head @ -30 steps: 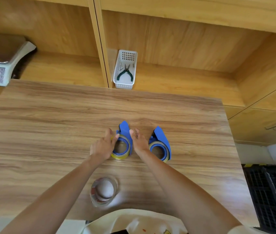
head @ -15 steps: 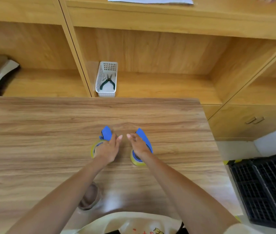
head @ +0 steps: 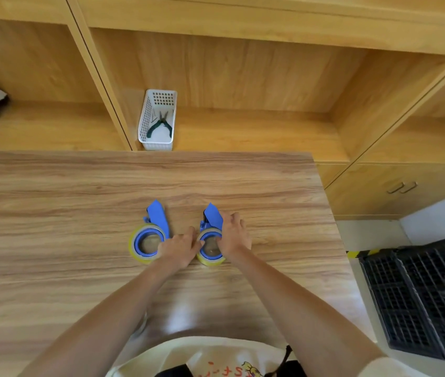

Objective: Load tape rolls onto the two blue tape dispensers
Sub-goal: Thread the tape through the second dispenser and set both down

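On the wooden table (head: 52, 213), both hands' fingers clasp the right dispenser's tape roll (head: 210, 258), forearms converging.

Lay side by side on the wooden table (head: 52, 213): two blue tape dispensers, the left dispenser (head: 152, 229) untouched with its yellowish roll (head: 137, 250), the right dispenser (head: 211, 227) flanked by left hand (head: 179, 248) and right hand (head: 233, 234).

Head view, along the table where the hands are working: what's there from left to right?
Left tape dispenser with its yellowish roll → left hand → right tape dispenser with its roll → right hand → bare table.
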`<action>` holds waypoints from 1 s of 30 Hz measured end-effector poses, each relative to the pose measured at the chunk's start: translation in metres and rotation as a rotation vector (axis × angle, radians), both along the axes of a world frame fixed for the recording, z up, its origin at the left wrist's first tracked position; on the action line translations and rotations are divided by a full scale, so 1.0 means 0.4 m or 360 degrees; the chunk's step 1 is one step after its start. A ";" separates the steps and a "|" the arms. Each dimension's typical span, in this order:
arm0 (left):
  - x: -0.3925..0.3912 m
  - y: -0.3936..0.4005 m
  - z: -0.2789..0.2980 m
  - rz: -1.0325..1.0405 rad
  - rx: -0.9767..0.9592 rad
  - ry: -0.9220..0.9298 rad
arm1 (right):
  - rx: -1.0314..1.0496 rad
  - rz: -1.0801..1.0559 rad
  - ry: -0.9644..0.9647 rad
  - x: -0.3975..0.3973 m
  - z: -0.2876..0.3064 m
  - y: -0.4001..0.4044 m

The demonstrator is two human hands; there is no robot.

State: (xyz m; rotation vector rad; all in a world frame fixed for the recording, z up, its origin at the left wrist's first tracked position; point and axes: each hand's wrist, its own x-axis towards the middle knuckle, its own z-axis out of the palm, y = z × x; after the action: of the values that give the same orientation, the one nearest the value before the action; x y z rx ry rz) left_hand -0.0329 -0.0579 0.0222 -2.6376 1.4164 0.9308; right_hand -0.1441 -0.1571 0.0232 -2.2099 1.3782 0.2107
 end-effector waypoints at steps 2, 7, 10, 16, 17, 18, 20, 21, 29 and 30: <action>-0.005 -0.003 -0.010 -0.0040 0.0077 -0.0043 | 0.0005 -0.0007 0.0085 -0.002 -0.014 0.000; -0.009 -0.005 -0.041 0.0001 0.0085 -0.0051 | 0.0196 0.0031 0.0316 -0.013 -0.042 -0.002; -0.008 0.000 -0.043 0.0012 -0.0078 0.0012 | 0.0237 -0.0014 0.0255 -0.014 -0.050 -0.011; 0.019 0.028 -0.049 0.0520 -0.0631 0.0831 | 0.0463 -0.0341 -0.0059 -0.012 -0.047 -0.044; 0.021 0.027 -0.040 0.0633 -0.0680 0.0962 | 0.0524 -0.0415 -0.0155 -0.008 -0.042 -0.047; 0.022 0.025 -0.029 0.0737 -0.0693 0.1090 | 0.0583 -0.0475 -0.0251 -0.004 -0.038 -0.050; 0.023 0.020 -0.003 0.0869 -0.0624 0.1353 | 0.0710 -0.0552 -0.0461 0.006 -0.028 -0.056; 0.023 0.019 0.010 0.0897 -0.0582 0.1476 | 0.0782 -0.0579 -0.0559 0.010 -0.019 -0.057; 0.041 0.019 0.062 0.1068 -0.0613 0.2178 | 0.1392 -0.0577 -0.0981 0.014 0.024 -0.034; 0.047 0.021 0.065 0.1061 -0.0622 0.2199 | 0.1463 -0.0572 -0.1027 0.010 0.032 -0.033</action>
State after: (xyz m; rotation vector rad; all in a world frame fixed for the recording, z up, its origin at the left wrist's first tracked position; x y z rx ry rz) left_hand -0.0141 -0.0493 0.0481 -2.6746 0.5893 3.2150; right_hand -0.1402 -0.1701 0.0360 -1.1033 0.9834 -0.0160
